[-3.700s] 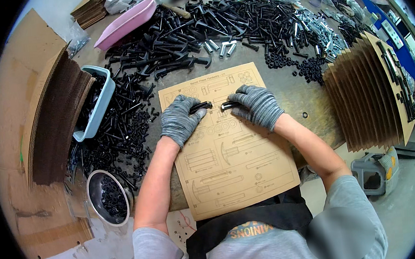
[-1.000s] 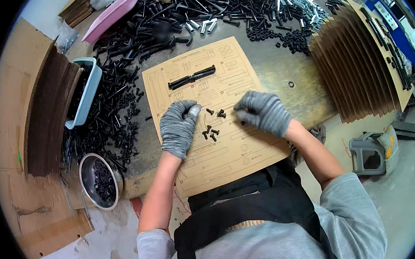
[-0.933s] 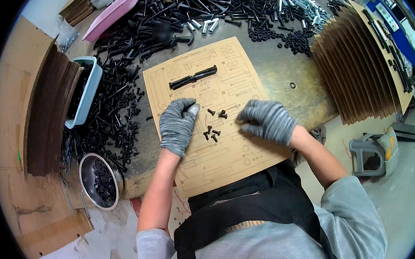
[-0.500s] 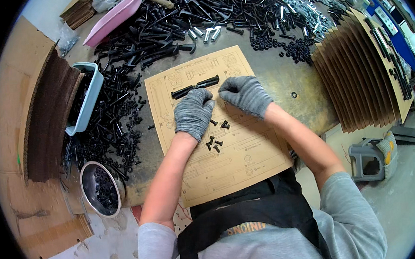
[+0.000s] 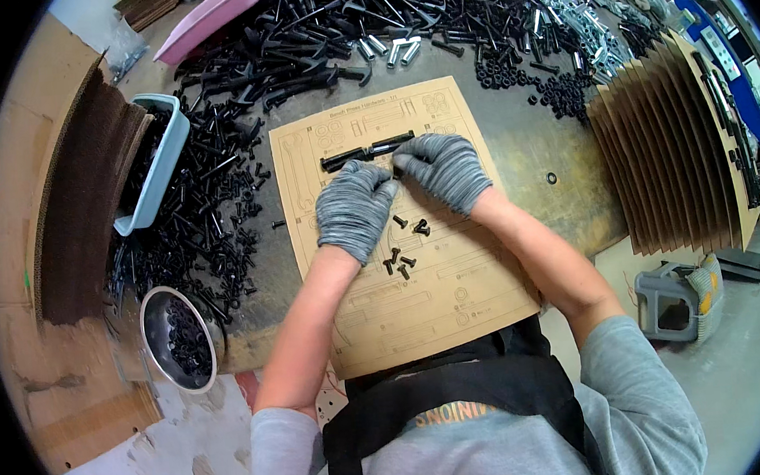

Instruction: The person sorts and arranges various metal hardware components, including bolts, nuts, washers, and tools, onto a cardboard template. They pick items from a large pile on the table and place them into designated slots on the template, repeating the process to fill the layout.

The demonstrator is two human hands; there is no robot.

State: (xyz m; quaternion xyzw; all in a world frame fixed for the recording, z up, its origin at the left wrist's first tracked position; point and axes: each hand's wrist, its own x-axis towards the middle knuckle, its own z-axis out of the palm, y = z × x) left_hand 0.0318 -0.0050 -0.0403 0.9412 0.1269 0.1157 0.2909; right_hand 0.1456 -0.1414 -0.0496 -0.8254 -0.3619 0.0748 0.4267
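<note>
A brown cardboard sheet (image 5: 388,339) printed with hardware outlines lies in front of me. Both hands wear grey striped gloves and meet over its upper half. My left hand (image 5: 353,211) is closed, thumb and fingertips pinched together. My right hand (image 5: 448,175) is pinched too, its fingertips almost against the left ones. Whatever small part sits between the fingers is hidden. Just beyond the fingertips lie black threaded rods or long bolts (image 5: 347,159), end to end. Several short black bolts (image 5: 399,222) lie loose on the sheet nearer to me.
Behind the sheet spreads a heap of black metal parts (image 5: 312,51), with silver sleeves (image 5: 410,53) and black nuts (image 5: 561,96). To the left are a light-blue tray (image 5: 157,188), more bolts and a metal bowl (image 5: 156,362) of black parts. Upright cardboard sheets (image 5: 651,162) stand right.
My right hand has moved left and slightly down, bringing its fingertips to the left hand's. The whole view has shifted slightly. The loose bolts and rods stay put on the sheet.
</note>
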